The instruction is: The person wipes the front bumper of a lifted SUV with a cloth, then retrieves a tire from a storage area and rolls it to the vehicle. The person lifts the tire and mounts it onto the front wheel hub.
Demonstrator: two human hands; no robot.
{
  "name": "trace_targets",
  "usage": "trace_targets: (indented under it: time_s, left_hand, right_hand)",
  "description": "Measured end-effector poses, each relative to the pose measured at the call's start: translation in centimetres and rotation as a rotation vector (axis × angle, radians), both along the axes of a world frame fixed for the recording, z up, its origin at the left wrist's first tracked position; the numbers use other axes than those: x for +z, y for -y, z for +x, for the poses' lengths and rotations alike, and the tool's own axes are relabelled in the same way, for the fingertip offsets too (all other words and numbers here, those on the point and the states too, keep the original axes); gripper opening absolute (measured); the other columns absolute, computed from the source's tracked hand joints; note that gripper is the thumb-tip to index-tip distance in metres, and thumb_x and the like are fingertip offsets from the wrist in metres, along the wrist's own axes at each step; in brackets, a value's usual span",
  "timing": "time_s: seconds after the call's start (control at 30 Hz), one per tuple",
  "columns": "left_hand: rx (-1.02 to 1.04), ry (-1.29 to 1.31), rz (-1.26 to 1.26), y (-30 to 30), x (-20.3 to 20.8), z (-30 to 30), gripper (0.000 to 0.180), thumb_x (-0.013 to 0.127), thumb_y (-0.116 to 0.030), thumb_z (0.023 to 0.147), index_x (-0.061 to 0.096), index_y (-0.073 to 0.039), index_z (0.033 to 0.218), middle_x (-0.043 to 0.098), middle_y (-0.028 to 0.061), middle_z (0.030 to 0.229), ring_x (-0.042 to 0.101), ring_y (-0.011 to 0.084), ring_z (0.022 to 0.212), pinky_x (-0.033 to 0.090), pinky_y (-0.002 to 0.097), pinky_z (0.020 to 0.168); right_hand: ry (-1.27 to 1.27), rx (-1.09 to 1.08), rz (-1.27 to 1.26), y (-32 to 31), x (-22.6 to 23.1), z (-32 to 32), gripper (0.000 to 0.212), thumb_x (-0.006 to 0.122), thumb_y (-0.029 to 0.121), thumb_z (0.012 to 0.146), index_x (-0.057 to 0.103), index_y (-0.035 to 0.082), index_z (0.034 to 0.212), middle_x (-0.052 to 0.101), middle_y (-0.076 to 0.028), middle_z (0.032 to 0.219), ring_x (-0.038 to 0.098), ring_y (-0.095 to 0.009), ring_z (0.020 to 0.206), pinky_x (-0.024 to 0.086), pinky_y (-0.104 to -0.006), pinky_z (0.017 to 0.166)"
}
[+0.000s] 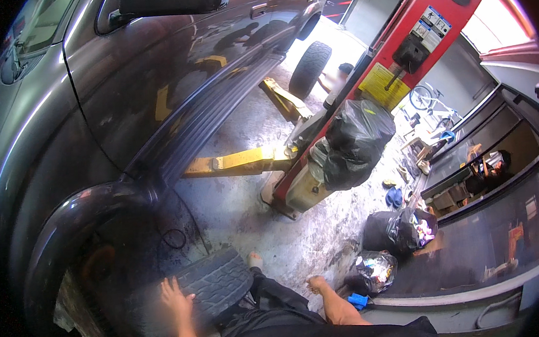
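A tyre with chunky black tread stands on the floor in front of me, beside the dark grey vehicle's open front wheel arch. My left hand lies on the left part of its tread, fingers spread. The tyre's lower left side is blurred. My right hand hangs low to the right, apart from the tyre, near my black trouser leg; its fingers are too small and turned away to tell how they are held. My bare foot shows by the tyre's right edge.
Yellow lift arms reach under the vehicle from a red lift post. A black plastic bag hangs on the post. Rubbish bags stand at right. Farther back, a person is beside another tyre.
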State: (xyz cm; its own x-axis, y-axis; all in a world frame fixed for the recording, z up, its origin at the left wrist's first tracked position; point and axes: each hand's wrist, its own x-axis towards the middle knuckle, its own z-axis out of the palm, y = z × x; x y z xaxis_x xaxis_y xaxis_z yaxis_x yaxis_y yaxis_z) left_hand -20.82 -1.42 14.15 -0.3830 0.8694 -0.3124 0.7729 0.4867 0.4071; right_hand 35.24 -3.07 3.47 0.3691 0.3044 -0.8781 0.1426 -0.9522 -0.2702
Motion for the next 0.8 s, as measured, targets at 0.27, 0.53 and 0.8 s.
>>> trace_targets:
  time_s: [0.27, 0.53, 0.8]
  left_hand:
    - [-0.022, 0.003, 0.048, 0.6, -1.0, -0.7, 0.104, 0.094, -0.016, 0.067, 0.039, -0.013, 0.155, 0.023, 0.0139, 0.167, 0.016, 0.0338, 0.156, 0.017, 0.0555, 0.122]
    - [-0.009, 0.01, 0.055, 0.4, -0.2, -0.8, 0.102, 0.092, -0.018, 0.066, 0.041, -0.012, 0.154, 0.027, 0.016, 0.166, 0.02, 0.0347, 0.155, 0.019, 0.0546, 0.122]
    - [-0.003, 0.009, 0.272, 2.6, -0.6, -0.6, 0.1, 0.088, -0.023, 0.073, 0.035, -0.007, 0.157, 0.021, 0.0209, 0.167, 0.018, 0.0405, 0.155, 0.021, 0.055, 0.123]
  right_hand:
    - [0.006, 0.053, 0.159, -1.1, 2.5, -2.6, 0.019, 0.069, 0.026, 0.099, 0.066, 0.008, 0.102, 0.07, -0.01, 0.086, 0.061, -0.019, 0.061, 0.045, -0.0338, 0.048]
    - [-0.008, -0.032, 0.001, 6.0, 3.9, -2.8, 0.016, 0.064, 0.022, 0.1, 0.064, 0.01, 0.109, 0.07, -0.01, 0.089, 0.063, -0.02, 0.065, 0.045, -0.0345, 0.05]
    - [0.099, 0.262, 0.125, 6.2, 3.0, -4.5, 0.018, 0.065, 0.026, 0.098, 0.067, 0.009, 0.105, 0.071, -0.007, 0.086, 0.065, -0.019, 0.067, 0.05, -0.0348, 0.054]
